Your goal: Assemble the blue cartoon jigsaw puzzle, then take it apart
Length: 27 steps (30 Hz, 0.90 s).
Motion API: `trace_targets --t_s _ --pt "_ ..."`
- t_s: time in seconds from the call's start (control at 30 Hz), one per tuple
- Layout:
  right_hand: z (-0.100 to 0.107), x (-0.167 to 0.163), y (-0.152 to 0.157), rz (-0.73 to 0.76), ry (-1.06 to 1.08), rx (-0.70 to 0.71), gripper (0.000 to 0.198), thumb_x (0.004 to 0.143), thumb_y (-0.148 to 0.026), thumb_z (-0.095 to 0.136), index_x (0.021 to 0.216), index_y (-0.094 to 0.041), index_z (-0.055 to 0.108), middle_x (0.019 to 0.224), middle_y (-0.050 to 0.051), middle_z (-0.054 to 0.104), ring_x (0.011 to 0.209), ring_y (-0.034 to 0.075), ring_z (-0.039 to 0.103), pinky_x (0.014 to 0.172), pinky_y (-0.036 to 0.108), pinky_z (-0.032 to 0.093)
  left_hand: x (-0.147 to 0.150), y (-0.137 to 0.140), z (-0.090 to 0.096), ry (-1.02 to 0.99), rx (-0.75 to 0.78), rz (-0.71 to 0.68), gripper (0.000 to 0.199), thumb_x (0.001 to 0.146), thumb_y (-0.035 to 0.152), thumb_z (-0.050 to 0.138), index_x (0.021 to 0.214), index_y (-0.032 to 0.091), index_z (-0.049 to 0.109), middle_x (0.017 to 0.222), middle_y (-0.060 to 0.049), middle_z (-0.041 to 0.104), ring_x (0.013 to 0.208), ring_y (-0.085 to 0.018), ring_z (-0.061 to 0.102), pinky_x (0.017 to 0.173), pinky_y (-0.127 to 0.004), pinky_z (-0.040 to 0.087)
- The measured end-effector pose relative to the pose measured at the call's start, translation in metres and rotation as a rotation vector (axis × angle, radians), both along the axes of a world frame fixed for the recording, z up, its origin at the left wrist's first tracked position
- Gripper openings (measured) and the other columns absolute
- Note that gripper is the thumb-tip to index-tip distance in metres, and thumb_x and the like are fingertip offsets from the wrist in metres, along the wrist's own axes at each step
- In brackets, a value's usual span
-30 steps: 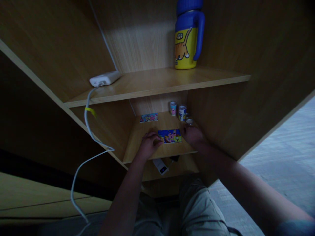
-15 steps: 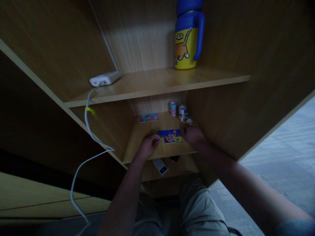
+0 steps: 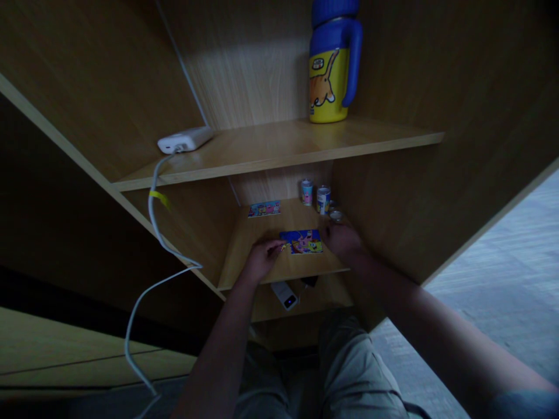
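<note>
On the middle shelf lies a cartoon jigsaw puzzle [image 3: 305, 241], mostly blue with a pink and a yellow figure; its lower left corner is gapped. My left hand [image 3: 262, 258] is at that corner, thumb and fingers pinching a small yellowish puzzle piece [image 3: 283, 247]. At the right edge of the picture rests my right hand [image 3: 343, 240], its fingers curled in. Whatever those fingers may hold is hidden. Behind my right hand stand two small cartoon-printed cans [image 3: 323, 199], with a round lid [image 3: 336, 216] near them.
Another cartoon picture [image 3: 264, 209] lies at the back left of this shelf. Overhead, the upper shelf [image 3: 262, 145] bears a blue and yellow bottle [image 3: 329, 75] and a white charger [image 3: 186, 139] with a hanging cable [image 3: 131, 331]. A white power bank [image 3: 285, 295] lies below.
My left hand has turned slightly at the puzzle's lower left corner, and more of the yellowish piece shows. My right hand has hardly moved.
</note>
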State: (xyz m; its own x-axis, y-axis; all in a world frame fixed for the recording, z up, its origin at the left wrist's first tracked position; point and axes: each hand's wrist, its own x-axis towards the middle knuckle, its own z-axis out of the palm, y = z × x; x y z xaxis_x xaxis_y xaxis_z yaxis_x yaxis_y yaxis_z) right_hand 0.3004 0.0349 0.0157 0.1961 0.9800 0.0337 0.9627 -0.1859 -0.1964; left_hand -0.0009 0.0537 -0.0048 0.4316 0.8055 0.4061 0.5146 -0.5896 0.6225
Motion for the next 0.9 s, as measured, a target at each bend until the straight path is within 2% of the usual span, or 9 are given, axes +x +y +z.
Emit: trace_targets --t_s 0.1,0.23,0.4,0.67,0.9 --pt "0.002 -0.001 -0.001 -0.005 -0.005 -0.008 0.05 0.116 -0.044 0.035 0.127 -0.015 0.074 0.121 0.019 0.082 0.111 0.03 0.08 0.096 0.037 0.056 -0.001 0.001 0.0 0.028 0.035 0.009 0.023 0.103 0.023 0.066 0.114 0.03 0.085 0.11 -0.003 0.086 0.106 -0.025 0.079 0.102 -0.041 0.063" --pt "0.002 -0.001 0.0 0.016 -0.007 -0.002 0.05 0.117 -0.043 0.034 0.128 -0.015 0.074 0.121 0.019 0.082 0.111 0.029 0.08 0.097 0.037 0.055 -0.001 0.001 0.0 0.022 -0.01 0.069 0.018 0.101 0.02 0.067 0.107 0.026 0.083 0.104 -0.003 0.085 0.098 -0.023 0.079 0.096 -0.037 0.064" --pt "-0.001 0.001 0.002 0.014 -0.001 -0.003 0.054 0.117 -0.048 0.032 0.128 -0.015 0.074 0.118 0.019 0.082 0.108 0.03 0.081 0.094 0.037 0.056 -0.001 0.001 0.0 0.0 -0.031 0.125 0.015 0.1 0.02 0.067 0.104 0.024 0.081 0.102 -0.004 0.085 0.097 -0.022 0.079 0.097 -0.036 0.063" --pt "0.0 -0.001 0.001 0.012 -0.012 -0.009 0.053 0.117 -0.044 0.032 0.13 -0.015 0.074 0.123 0.02 0.081 0.112 0.03 0.08 0.098 0.038 0.056 -0.002 0.006 -0.007 0.003 0.005 0.059 0.014 0.099 0.023 0.071 0.107 0.026 0.083 0.105 -0.004 0.086 0.103 -0.024 0.079 0.103 -0.04 0.061" --pt "0.001 -0.001 0.0 0.002 -0.004 0.018 0.055 0.117 -0.047 0.032 0.129 -0.015 0.074 0.12 0.02 0.082 0.109 0.029 0.08 0.094 0.036 0.056 0.01 0.004 0.0 -0.103 -0.133 0.043 0.014 0.1 0.029 0.072 0.103 0.025 0.084 0.103 -0.003 0.087 0.096 -0.023 0.081 0.092 -0.035 0.063"
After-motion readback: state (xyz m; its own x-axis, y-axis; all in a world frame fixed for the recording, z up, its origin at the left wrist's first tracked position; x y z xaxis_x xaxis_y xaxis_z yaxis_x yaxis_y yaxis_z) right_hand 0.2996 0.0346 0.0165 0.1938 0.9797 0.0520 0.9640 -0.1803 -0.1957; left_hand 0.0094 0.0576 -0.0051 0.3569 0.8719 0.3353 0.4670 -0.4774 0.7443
